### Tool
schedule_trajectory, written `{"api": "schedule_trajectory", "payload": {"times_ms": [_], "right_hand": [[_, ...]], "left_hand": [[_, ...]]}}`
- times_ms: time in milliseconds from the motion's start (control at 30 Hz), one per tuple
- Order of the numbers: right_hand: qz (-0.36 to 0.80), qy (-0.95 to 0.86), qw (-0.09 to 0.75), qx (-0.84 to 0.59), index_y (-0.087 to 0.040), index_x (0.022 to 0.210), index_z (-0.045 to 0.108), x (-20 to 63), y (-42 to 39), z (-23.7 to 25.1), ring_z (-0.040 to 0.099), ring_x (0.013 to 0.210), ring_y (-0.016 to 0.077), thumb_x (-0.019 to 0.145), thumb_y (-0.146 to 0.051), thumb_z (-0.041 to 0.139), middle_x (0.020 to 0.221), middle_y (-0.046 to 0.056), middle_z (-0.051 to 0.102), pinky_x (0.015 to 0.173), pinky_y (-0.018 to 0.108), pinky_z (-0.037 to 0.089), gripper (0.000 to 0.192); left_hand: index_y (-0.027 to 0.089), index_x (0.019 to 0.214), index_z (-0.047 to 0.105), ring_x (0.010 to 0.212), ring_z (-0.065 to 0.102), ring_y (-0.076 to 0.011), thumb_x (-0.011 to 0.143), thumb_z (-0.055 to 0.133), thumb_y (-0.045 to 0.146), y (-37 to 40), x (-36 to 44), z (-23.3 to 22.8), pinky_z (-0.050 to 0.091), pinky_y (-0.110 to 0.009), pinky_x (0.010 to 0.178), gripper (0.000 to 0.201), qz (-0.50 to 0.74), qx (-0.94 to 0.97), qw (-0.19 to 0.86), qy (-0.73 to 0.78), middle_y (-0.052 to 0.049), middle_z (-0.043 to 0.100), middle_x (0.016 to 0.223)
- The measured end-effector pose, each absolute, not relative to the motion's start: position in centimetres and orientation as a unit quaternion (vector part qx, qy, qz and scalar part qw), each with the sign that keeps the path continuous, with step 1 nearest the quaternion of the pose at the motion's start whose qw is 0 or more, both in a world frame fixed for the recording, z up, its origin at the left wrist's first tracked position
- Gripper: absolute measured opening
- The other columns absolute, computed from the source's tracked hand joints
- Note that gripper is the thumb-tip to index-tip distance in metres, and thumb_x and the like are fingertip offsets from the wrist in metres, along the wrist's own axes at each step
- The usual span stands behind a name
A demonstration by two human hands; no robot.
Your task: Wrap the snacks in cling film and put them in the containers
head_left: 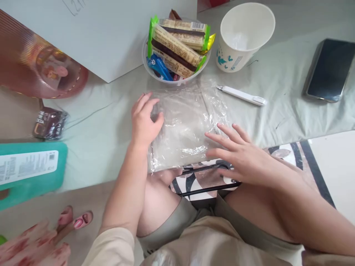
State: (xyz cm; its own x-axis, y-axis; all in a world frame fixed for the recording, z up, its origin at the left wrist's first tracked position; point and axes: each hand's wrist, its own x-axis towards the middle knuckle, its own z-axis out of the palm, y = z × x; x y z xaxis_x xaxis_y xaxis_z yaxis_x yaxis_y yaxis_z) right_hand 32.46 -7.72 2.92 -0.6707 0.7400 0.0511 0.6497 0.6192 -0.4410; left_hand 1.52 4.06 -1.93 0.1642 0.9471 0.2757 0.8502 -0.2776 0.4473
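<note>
A clear plastic bag lies flat on the pale green cloth in front of me. My left hand rests on the bag's left edge, fingers spread and pressing down. My right hand hovers flat over the bag's right lower corner, fingers apart, holding nothing. Just beyond the bag stands a clear bowl filled with several wrapped snack bars.
A white paper cup stands at the back right, a white utility knife lies near it, and a dark phone is at far right. A teal container, a dark wrapped snack and a white box sit left.
</note>
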Motion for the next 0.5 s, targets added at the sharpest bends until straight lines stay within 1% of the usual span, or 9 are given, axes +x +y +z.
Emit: {"api": "schedule_trajectory", "payload": {"times_ms": [67, 133, 233, 267, 333, 367, 400, 467, 500], "right_hand": [[0.176, -0.892, 0.107, -0.403, -0.022, 0.093, 0.072, 32.2, -7.8, 2.7, 0.045, 0.151, 0.0470, 0.094, -0.019, 0.063, 0.155, 0.012, 0.060, 0.117, 0.074, 0.038, 0.009], [0.184, -0.892, 0.133, -0.392, -0.020, 0.084, 0.068, 32.0, -7.5, 2.6, 0.048, 0.149, 0.0446, 0.097, -0.018, 0.058, 0.148, 0.011, 0.066, 0.117, 0.073, 0.038, 0.017], [0.236, -0.875, 0.197, -0.375, -0.021, 0.089, 0.065, 31.9, -6.8, 3.0, 0.063, 0.137, 0.0361, 0.095, -0.017, 0.056, 0.134, 0.010, 0.074, 0.117, 0.065, 0.043, 0.012], [0.259, -0.863, 0.216, -0.375, -0.021, 0.090, 0.064, 31.8, -6.6, 3.3, 0.069, 0.127, 0.0320, 0.094, -0.016, 0.056, 0.127, 0.009, 0.077, 0.115, 0.061, 0.046, 0.010], [0.303, -0.836, 0.247, -0.385, -0.022, 0.091, 0.062, 31.8, -6.3, 3.7, 0.076, 0.108, 0.0248, 0.092, -0.016, 0.056, 0.114, 0.008, 0.080, 0.107, 0.049, 0.054, 0.009], [0.319, -0.820, 0.258, -0.398, -0.023, 0.090, 0.062, 31.8, -6.2, 3.9, 0.077, 0.102, 0.0226, 0.092, -0.016, 0.056, 0.109, 0.007, 0.080, 0.101, 0.044, 0.057, 0.009], [0.331, -0.805, 0.266, -0.416, -0.024, 0.089, 0.062, 31.9, -6.0, 4.0, 0.077, 0.098, 0.0215, 0.091, -0.017, 0.057, 0.105, 0.006, 0.081, 0.096, 0.039, 0.059, 0.009], [0.341, -0.776, 0.271, -0.456, -0.025, 0.092, 0.064, 32.4, -5.8, 3.9, 0.077, 0.095, 0.0214, 0.093, -0.022, 0.058, 0.102, 0.004, 0.081, 0.090, 0.036, 0.060, 0.007], [0.346, -0.766, 0.273, -0.467, -0.026, 0.096, 0.066, 32.8, -5.8, 3.8, 0.077, 0.096, 0.0225, 0.093, -0.027, 0.061, 0.104, 0.005, 0.080, 0.091, 0.037, 0.060, 0.006]], "left_hand": [[0.029, 0.121, 0.068, 0.153, 0.046, -0.0326, 0.084, 0.070, 0.017, 3.9, 1.3, -1.4, 0.036, -0.057, 0.130, 0.039, 0.265, 0.753, 0.070, 0.599, -0.006, 0.060, 0.152], [0.030, 0.114, 0.070, 0.155, 0.043, -0.0329, 0.085, 0.070, 0.019, 3.0, 1.4, 0.2, 0.033, -0.058, 0.131, 0.030, 0.295, 0.749, 0.047, 0.591, -0.005, 0.060, 0.151], [0.026, 0.100, 0.070, 0.133, 0.064, -0.0298, 0.089, 0.068, 0.028, 0.1, 2.1, 4.1, 0.050, -0.054, 0.118, 0.011, 0.316, 0.796, 0.122, 0.503, -0.007, 0.072, 0.127], [0.024, 0.099, 0.071, 0.122, 0.070, -0.0287, 0.089, 0.068, 0.034, -1.1, 2.4, 5.3, 0.056, -0.051, 0.112, 0.014, 0.271, 0.829, 0.190, 0.451, -0.007, 0.075, 0.119], [0.021, 0.113, 0.072, 0.126, 0.068, -0.0337, 0.079, 0.079, 0.047, -3.5, 2.9, 6.9, 0.056, -0.053, 0.111, 0.044, 0.134, 0.875, 0.260, 0.385, -0.011, 0.074, 0.129], [0.019, 0.117, 0.072, 0.131, 0.065, -0.0362, 0.077, 0.080, 0.047, -4.5, 3.1, 7.2, 0.055, -0.055, 0.112, 0.049, 0.081, 0.887, 0.264, 0.371, -0.013, 0.071, 0.136], [0.019, 0.116, 0.073, 0.133, 0.064, -0.0361, 0.081, 0.076, 0.041, -5.2, 3.2, 7.3, 0.055, -0.054, 0.112, 0.041, 0.048, 0.890, 0.259, 0.371, -0.014, 0.070, 0.139], [0.022, 0.100, 0.077, 0.124, 0.071, -0.0311, 0.089, 0.062, 0.026, -5.8, 2.8, 6.9, 0.059, -0.049, 0.105, 0.019, 0.039, 0.878, 0.260, 0.400, -0.010, 0.074, 0.134], [0.023, 0.092, 0.078, 0.115, 0.075, -0.0277, 0.091, 0.057, 0.021, -5.6, 2.5, 6.6, 0.062, -0.046, 0.101, 0.021, 0.059, 0.862, 0.274, 0.422, -0.008, 0.077, 0.128]]}}
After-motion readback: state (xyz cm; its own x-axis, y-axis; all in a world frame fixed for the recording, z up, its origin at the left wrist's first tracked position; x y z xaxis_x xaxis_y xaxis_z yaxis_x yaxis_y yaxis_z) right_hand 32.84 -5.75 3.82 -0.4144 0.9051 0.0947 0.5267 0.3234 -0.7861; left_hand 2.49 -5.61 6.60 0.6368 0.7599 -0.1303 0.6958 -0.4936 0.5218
